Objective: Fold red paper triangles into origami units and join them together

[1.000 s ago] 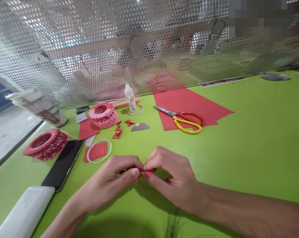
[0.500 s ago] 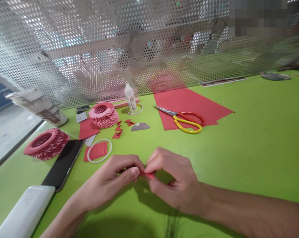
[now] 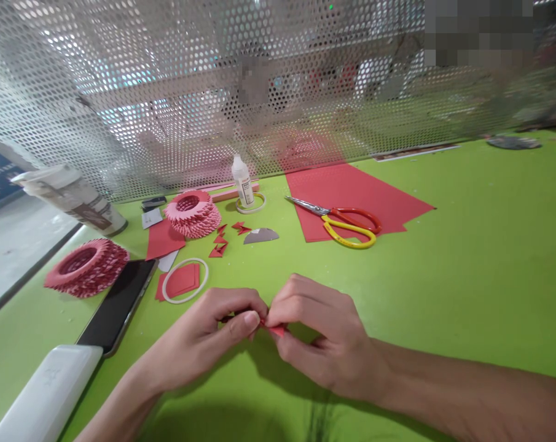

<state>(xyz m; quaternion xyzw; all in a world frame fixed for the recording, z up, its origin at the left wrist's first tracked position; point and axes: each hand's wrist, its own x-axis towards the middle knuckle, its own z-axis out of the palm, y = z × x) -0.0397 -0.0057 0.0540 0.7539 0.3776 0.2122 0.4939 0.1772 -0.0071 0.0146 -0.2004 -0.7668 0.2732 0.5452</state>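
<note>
Left hand [image 3: 213, 334] and right hand [image 3: 321, 334] meeting fingertip to fingertip low over the green table [image 3: 466, 270], both pinching one small red paper piece [image 3: 276, 330] between thumbs and forefingers. Only a sliver of the piece visible between the fingers, just above the table surface, near the front edge of the view; fold shape too hidden to tell.

Beyond the left hand: a white ring [image 3: 184, 280] lying flat around a red paper square [image 3: 180, 280], just beside a dark phone [image 3: 118, 304] lying face up. White oblong case [image 3: 42, 396] touching the phone's near end. Left of the phone, a red ring of folded paper units [image 3: 86, 267]; farther back, a pink ring of folded units [image 3: 192, 213] resting partly on a red sheet scrap [image 3: 161, 239]. Loose red folded triangles [image 3: 220, 242] scattered between the pink ring and a grey half-disc [image 3: 260, 236].

Farther out: a small white glue bottle [image 3: 242, 180] upright, just behind a second ring [image 3: 250, 203]. Scissors [image 3: 340, 221] with one red and one yellow handle, closed, lying on a large red paper sheet [image 3: 351, 190]. Paper cup [image 3: 72, 199] tipped on its side at far left. Perforated metal screen [image 3: 213, 92] standing along the table's back edge.
</note>
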